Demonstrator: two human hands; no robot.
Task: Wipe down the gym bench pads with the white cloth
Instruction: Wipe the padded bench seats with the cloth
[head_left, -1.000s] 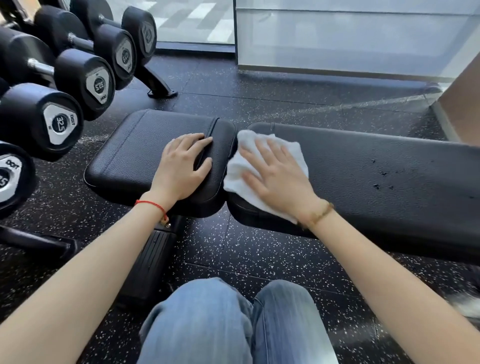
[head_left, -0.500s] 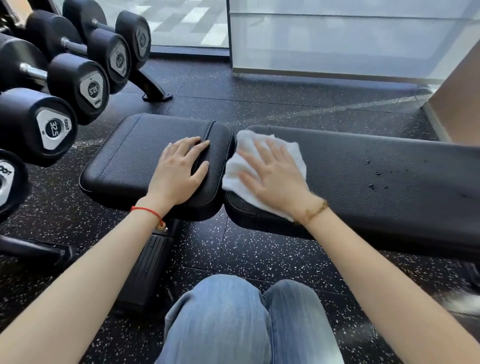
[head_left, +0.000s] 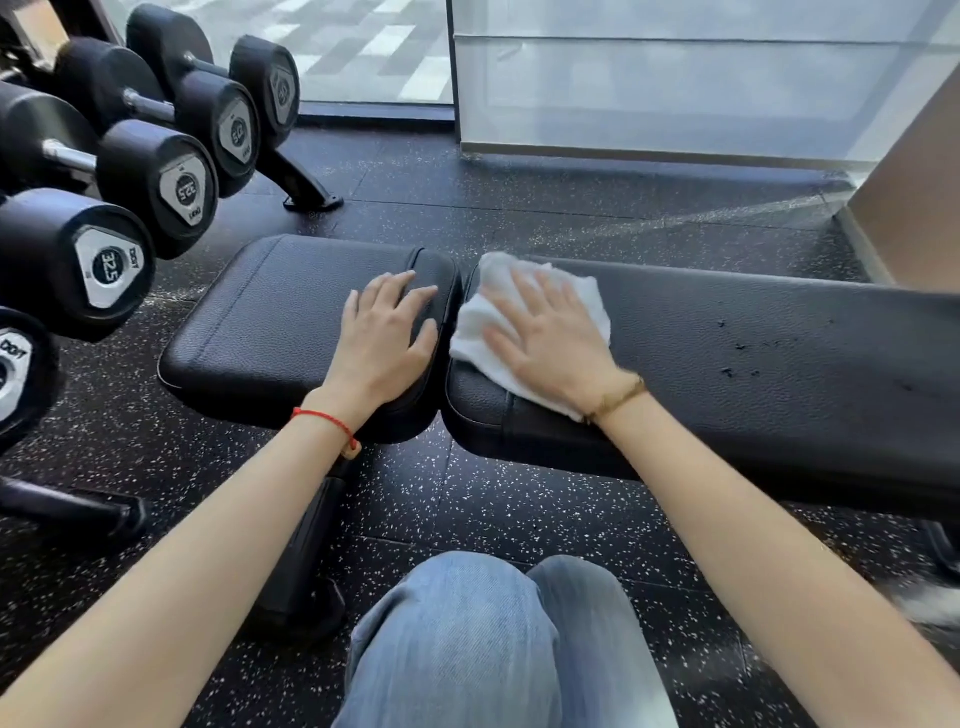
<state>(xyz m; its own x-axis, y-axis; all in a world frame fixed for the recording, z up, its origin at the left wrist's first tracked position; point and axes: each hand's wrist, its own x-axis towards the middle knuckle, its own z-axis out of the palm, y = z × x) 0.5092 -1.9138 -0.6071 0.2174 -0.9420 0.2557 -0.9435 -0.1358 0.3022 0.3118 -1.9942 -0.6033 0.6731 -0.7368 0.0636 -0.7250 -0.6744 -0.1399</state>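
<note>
Right hand (head_left: 550, 343) is pressing flat, fingers spread, on the white cloth (head_left: 530, 327) atop the long pad (head_left: 753, 364); left hand (head_left: 384, 343) is resting open-palmed on the seat pad (head_left: 270, 317).

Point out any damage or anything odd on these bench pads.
The long back pad has small dark nicks or specks scattered to the right of the white cloth; whether tears or debris is unclear. The seat pad looks intact.

"32.5" on two dumbbell end caps (head_left: 110, 266) (head_left: 184, 189) (the nearer one's brand letters partly legible)
</note>
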